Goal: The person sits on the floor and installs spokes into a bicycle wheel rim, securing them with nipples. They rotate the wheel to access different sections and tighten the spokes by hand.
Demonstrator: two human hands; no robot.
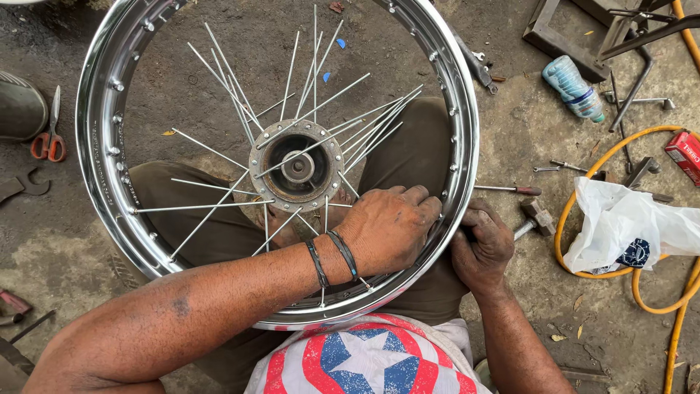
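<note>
A chrome wheel rim (98,131) lies across my lap, with thin steel spokes fanning out from a rusty hub (297,166). My left hand (390,226) reaches across the wheel and presses on the inside of the rim at its right side, fingers curled over spoke ends. Two dark bands circle that wrist. My right hand (480,244) sits just outside the rim on the right, fingers bent around something small that I cannot make out. Many spokes hang loose, short of the rim.
On the ground to the right lie a hammer (536,217), a screwdriver (510,190), a white plastic bag (631,222), a yellow hose (674,321), a plastic bottle (574,87) and a red box (685,153). Red-handled scissors (49,138) lie at the left.
</note>
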